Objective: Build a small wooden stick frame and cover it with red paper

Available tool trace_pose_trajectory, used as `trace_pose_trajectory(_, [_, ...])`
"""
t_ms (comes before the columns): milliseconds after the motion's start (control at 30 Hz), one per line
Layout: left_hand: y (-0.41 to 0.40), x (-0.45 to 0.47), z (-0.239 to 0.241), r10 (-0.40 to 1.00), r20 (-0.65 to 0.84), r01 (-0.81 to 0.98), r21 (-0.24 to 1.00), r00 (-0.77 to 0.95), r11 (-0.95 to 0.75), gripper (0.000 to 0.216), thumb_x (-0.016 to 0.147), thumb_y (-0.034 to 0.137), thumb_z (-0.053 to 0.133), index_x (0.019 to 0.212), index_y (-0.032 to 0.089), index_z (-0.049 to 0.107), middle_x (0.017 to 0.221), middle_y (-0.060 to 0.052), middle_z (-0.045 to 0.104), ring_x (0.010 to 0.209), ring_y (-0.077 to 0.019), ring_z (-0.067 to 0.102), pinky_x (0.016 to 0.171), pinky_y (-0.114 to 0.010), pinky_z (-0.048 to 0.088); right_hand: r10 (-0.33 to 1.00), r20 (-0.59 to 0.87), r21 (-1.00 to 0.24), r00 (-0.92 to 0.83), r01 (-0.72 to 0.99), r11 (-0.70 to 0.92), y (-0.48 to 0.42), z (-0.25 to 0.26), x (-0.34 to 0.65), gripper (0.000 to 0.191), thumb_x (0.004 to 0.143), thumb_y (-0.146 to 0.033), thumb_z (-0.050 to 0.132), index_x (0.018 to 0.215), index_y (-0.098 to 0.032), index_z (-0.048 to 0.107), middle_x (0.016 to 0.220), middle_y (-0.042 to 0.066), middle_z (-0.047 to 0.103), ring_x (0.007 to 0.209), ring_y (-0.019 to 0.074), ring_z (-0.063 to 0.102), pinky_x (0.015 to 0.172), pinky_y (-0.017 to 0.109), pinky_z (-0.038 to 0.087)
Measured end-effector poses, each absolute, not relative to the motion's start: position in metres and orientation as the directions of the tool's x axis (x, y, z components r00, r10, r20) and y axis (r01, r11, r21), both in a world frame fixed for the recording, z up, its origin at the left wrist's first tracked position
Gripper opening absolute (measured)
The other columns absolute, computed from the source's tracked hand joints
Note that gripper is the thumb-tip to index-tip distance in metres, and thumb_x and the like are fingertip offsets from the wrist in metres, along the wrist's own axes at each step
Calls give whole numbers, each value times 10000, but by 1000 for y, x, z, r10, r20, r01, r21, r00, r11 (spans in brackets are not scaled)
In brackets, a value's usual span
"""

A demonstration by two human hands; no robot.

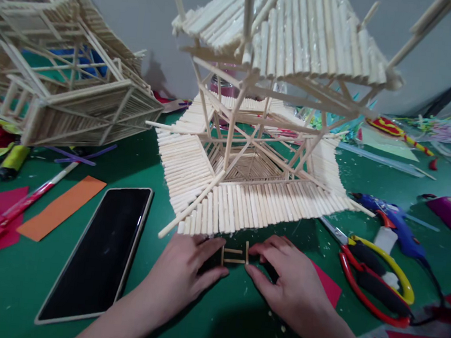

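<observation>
2 bare hands meet at a small stick frame (233, 261) in the head view, which lies low and central on the green surface (194, 330), just in front of the large stick model (241, 208). The left hand (184, 263) has its fingers narrowed on the frame's left end stick, thumb near, index far; the right hand (290, 279) pinches the right end stick likewise.

Judging by its parts, the frame is partly assembled: 2 end sticks and 2 crosspieces are in place, the nearer crosspiece spanning the gap, while the farther 1 seems to stop short of the right end stick. Whether any joint is glued, I cannot tell. The large model looks well advanced: its lower skirt and upper roof are clad in sticks, but the storey between them is bare struts.

The skirt's front edge overhangs close behind the fingers, so room on that side is tight. Toward the wearer, the surface lies open between the forearms. A phone (97, 257) bounds the left; on the right, red paper (326, 285) sits beside the right hand, with scissors (373, 287) and a blue glue gun (401, 228) beyond.
</observation>
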State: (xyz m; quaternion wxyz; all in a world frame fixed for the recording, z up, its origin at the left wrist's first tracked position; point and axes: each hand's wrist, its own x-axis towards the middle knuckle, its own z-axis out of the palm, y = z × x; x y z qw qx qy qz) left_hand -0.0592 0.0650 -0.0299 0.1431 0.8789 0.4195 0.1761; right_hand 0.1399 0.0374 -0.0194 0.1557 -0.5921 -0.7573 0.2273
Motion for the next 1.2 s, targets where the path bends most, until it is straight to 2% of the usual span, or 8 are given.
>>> trace_pose_trajectory(633, [66, -60, -31, 793, 206, 688, 405, 574, -603, 319, 691, 321, 595, 964, 156, 595, 847, -112, 643, 767, -249, 596, 632, -380, 494, 966, -63, -526, -252, 831, 182, 38, -15, 141, 118, 743, -194, 505, 835, -213, 576, 825, 29, 553, 774, 176, 516, 704, 310, 399])
trace_pose_trajectory(800, [66, -60, -30, 788, 192, 680, 412, 585, -606, 308, 704, 310, 585, 974, 161, 586, 825, -102, 642, 727, -236, 600, 617, -368, 493, 968, -70, -515, -241, 840, 172, 38, -13, 139, 124, 724, -181, 508, 830, -211, 564, 827, 33, 549, 771, 182, 511, 697, 311, 397])
trace_pose_trajectory(1200, [65, -60, -30, 784, 202, 683, 397, 587, -613, 313, 702, 318, 585, 978, 169, 579, 805, -92, 635, 702, -233, 594, 600, -371, 493, 979, -86, -375, -183, 916, 139, 43, -12, 131, 50, 720, -196, 485, 684, -189, 518, 693, 25, 530, 662, 175, 519, 609, 295, 375])
